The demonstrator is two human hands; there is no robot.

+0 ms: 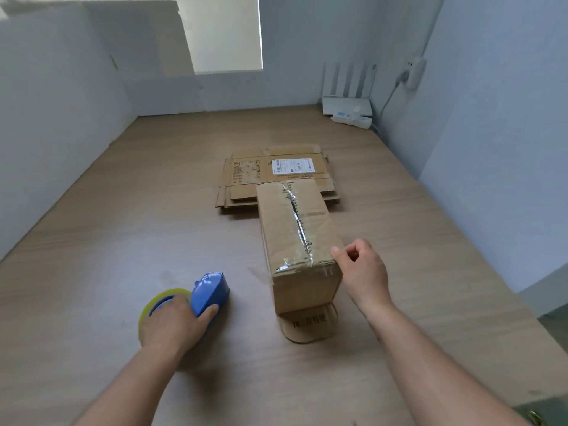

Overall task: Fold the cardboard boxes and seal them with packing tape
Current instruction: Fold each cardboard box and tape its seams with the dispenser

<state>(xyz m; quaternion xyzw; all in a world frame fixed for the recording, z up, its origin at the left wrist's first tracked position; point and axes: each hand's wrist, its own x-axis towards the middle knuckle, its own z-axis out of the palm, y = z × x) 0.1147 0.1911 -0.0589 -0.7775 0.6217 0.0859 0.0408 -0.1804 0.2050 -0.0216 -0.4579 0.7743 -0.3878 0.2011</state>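
Note:
A folded cardboard box (295, 229) stands on the wooden table (123, 226), with clear packing tape running along its top seam and down its near end. A loose flap (310, 325) lies flat on the table under the near end. My right hand (359, 272) is at the box's near right top corner, thumb on the top edge and fingers curled against the side. My left hand (172, 324) grips a blue tape dispenser (210, 292) carrying a yellowish tape roll (153, 302), resting on the table left of the box.
A stack of flattened cardboard boxes (246, 176) with a white shipping label lies behind the standing box. A white router (347, 103) and a power strip (352, 119) sit at the far right corner. White walls enclose the table on three sides.

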